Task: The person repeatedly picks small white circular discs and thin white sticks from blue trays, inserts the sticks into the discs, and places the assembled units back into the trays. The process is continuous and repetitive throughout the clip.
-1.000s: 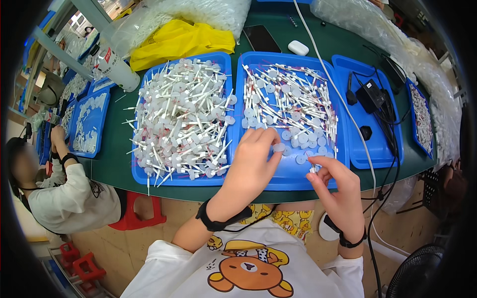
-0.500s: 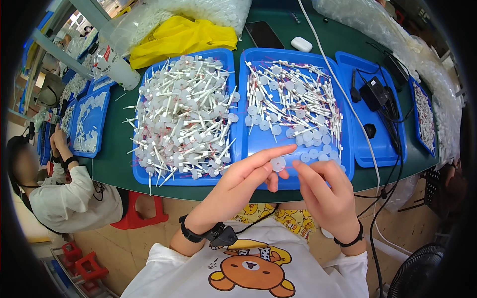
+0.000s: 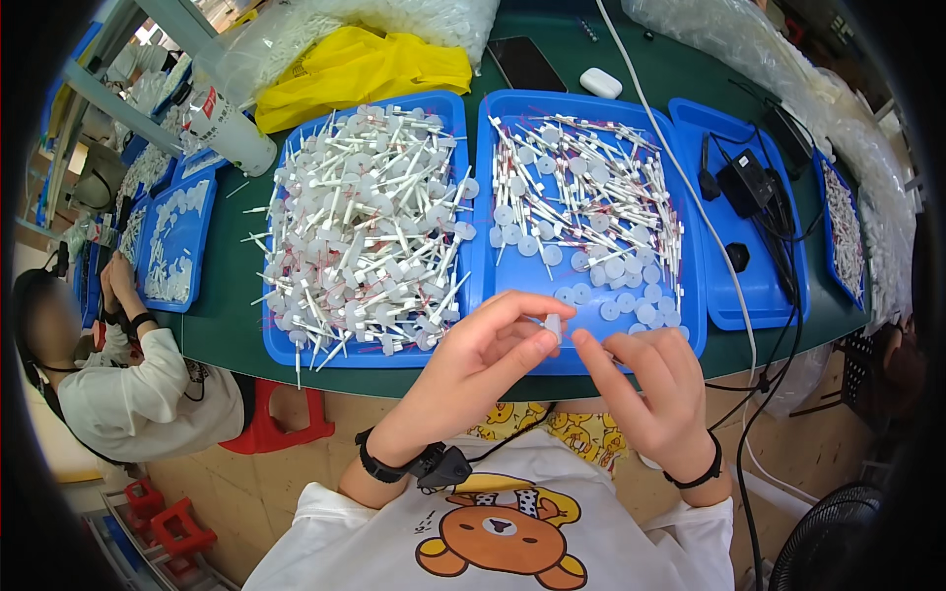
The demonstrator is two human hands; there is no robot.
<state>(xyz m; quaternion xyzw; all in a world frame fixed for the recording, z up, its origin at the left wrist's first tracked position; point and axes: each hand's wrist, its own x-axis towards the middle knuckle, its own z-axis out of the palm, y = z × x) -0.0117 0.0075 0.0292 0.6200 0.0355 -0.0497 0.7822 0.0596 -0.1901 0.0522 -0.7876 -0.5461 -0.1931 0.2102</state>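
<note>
Disc of cloudy white plastic, seen nearly edge-on, is pinched between the thumb and bent fingers of the left hand, over the 6 o'clock side of the middle blue tray. At 3 o'clock from it is the right hand, its fingers curled and one fingertip just beside the disc (whether that hand grips something small I cannot tell). Taking the hands as the centre of the dial, the middle blue tray lies at 12 o'clock, with thin white sticks heaped toward its far end and loose discs nearer its 5 o'clock corner. At 10 o'clock is the left blue tray, piled high with similar sticks and discs, some poking past the rim. Between 1 and 2 o'clock, a third blue tray holds a black charger. Farther off, a phone and a small white case lie near 12 o'clock, a yellow bag at 11 and a white cup at 10. Toward 9 o'clock is another person in a white top, by a red stool
</note>
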